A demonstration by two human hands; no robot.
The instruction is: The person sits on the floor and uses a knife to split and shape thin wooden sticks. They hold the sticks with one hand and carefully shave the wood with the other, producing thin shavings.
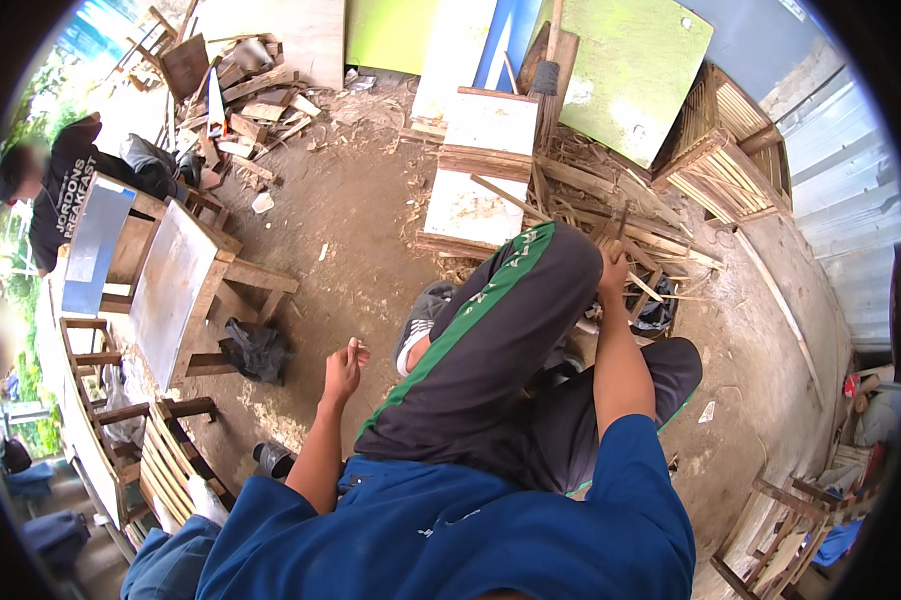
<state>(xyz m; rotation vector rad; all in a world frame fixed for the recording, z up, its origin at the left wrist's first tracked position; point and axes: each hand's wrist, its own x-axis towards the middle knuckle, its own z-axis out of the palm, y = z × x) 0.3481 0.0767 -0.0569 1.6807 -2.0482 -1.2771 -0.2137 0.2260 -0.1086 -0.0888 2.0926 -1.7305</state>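
Note:
I sit with my left leg crossed over my knee, in dark trousers with a green stripe [491,330] and a grey shoe [421,320]. My right hand [614,270] is closed around a thin wooden strip [621,222] that sticks up out of a heap of split sticks and offcuts [621,215] on the ground in front of me. My left hand [343,368] hangs in the air left of my knee with its fingers loosely curled. Whether it pinches something small is too unclear to tell.
A low wooden table with a metal top [171,290] stands to the left, a black bag [256,350] beside it. A person in a black shirt [61,190] bends at the far left. White boards [481,150], a green panel [631,70] and slatted crates [721,165] lie ahead.

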